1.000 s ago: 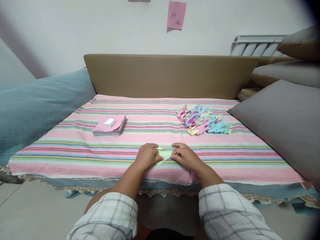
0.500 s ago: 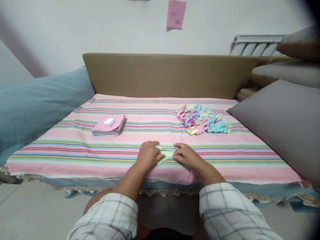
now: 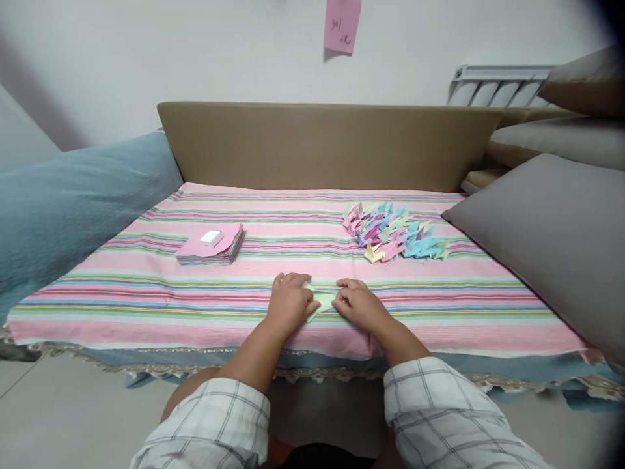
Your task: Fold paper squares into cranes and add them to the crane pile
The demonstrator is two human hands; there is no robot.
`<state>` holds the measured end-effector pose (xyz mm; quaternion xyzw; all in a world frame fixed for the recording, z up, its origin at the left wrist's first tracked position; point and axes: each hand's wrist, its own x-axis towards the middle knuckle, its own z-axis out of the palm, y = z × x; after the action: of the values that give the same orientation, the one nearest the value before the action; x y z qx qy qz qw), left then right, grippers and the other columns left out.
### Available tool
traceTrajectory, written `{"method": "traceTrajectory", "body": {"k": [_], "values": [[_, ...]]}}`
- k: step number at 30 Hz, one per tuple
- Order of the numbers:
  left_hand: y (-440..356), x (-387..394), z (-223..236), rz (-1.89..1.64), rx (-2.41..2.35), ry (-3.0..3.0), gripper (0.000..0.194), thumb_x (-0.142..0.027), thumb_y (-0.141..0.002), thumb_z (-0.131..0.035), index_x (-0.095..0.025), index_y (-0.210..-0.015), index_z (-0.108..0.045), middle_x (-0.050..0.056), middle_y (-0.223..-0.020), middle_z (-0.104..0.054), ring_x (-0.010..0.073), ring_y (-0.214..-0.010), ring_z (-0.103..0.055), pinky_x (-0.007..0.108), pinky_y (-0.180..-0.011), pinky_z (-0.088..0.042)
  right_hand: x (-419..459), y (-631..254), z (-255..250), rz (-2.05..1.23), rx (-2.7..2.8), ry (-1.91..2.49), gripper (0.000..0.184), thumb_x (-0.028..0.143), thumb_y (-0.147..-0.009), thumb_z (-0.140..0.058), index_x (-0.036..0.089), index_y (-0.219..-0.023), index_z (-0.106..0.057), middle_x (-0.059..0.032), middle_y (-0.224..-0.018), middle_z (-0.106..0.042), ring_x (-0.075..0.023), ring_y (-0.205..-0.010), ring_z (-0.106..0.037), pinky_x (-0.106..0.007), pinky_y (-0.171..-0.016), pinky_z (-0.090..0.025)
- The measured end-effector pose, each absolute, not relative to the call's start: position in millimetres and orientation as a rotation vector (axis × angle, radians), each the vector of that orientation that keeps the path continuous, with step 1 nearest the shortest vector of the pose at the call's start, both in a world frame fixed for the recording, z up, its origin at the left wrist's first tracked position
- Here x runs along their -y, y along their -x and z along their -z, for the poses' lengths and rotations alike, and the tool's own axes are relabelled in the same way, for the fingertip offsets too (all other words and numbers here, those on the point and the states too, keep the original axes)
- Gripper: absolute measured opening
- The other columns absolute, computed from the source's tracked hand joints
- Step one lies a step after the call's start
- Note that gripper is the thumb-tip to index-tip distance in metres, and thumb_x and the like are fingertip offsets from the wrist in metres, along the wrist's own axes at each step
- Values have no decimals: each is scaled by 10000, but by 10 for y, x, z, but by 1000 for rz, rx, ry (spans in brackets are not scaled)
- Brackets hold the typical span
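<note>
Just below the middle of the frame, two hands are at work on a small piece of green paper (image 3: 323, 301) over a striped cloth (image 3: 286, 251). Only a little has changed: the right hand (image 3: 360, 305) sits a tiny bit closer to the left hand (image 3: 290, 298) than it did half a second ago, and a bit less of the paper shows between them. That looks like a small fix to the same piece, with both hands still busy on it. The left hand has its thumb on the left part of the paper and seems to pinch it. The right hand seems to pinch the right end with its thumb and a finger. The paper is pale green, thin and folded, with a pointy corner at the bottom and a bit poking up by the left fingers. The fingers hide the rest. A paper stack (image 3: 188, 250) with a white block (image 3: 211, 238) on top sits left of center, and folded paper birds (image 3: 393, 247) lie right of center.
</note>
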<state>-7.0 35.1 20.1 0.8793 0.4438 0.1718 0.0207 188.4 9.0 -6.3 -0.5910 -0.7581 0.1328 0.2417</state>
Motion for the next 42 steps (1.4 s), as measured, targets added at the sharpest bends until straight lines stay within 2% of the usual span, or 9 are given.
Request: {"method": "traceTrajectory", "body": {"k": [7, 12, 16, 21, 26, 33, 38, 42], "values": [[43, -332, -199, -535, -1394, -2784, 72, -280, -713, -673, -241, -654, -686, 40, -1206, -603, 280, -1142, -473, 565, -1059, -202, -77, -1823, 46, -286, 2046, 1655, 91, 211, -735, -576, 200, -667, -635, -81, -1128, -600, -240, -1053, -520, -370, -908, -413], [7, -280, -184, -642, -1346, -2876, 13, -226, -719, -673, -238, -723, -671, 47, -1307, -531, 312, -1248, -384, 602, -1076, -121, -72, -1846, 58, -283, 2036, 1649, 78, 220, -734, -588, 206, -671, -632, -80, -1129, -598, -234, -1056, -525, -366, -908, -415], [-26, -226, -150, -728, -1208, -2938, 143, -188, -770, -619, -233, -639, -653, -1, -1379, -464, 312, -1306, -314, 617, -1081, -18, -78, -1933, 57, -378, 2031, 1659, 102, 259, -754, -583, 198, -689, -633, -95, -1127, -592, -241, -1094, -509, -369, -912, -406], [-52, -203, -145, -657, -1146, -2916, 121, -200, -735, -668, -270, -638, -685, -51, -1414, -416, 330, -1320, -288, 629, -1079, 32, -94, -2027, 58, -461, 2032, 1679, 147, 276, -779, -560, 190, -685, -633, -103, -1082, -600, -246, -1146, -481, -377, -940, -375], [-62, -198, -155, -576, -1165, -2919, 103, -262, -765, -655, -344, -748, -715, -71, -1430, -390, 321, -1330, -276, 633, -1080, 36, -95, -2009, 62, -459, 2017, 1708, 133, 265, -769, -565, 184, -683, -627, -113, -1125, -583, -250, -1145, -481, -372, -942, -368], [-65, -220, -120, -587, -1184, -2949, 103, -321, -788, -634, -366, -819, -722, -52, -1418, -413, 320, -1315, -315, 655, -1073, -10, -113, -2042, 45, -501, 2026, 1658, 33, 199, -710, -579, 184, -708, -608, -88, -1039, -596, -230, -1105, -492, -340, -922, -365], [-71, -230, -113, -567, -1194, -2967, 112, -338, -799, -619, -366, -846, -717, -49, -1421, -412, 307, -1317, -319, 651, -1075, -21, -78, -2080, -10, -594, 2005, 1646, 234, 165, -637, -603, 190, -866, -562, -35, -957, -585, -185, -911, -522, -301, -819, -396], [-73, -224, -118, -553, -1196, -2973, 111, -342, -799, -620, -369, -841, -719, -46, -1426, -405, 312, -1320, -313, 651, -1073, -26, -61, -1963, 33, -514, 1866, 1719, 258, 328, -706, -596, 199, -921, -536, -39, -975, -576, -195, -932, -495, -320, -834, -380]]}}
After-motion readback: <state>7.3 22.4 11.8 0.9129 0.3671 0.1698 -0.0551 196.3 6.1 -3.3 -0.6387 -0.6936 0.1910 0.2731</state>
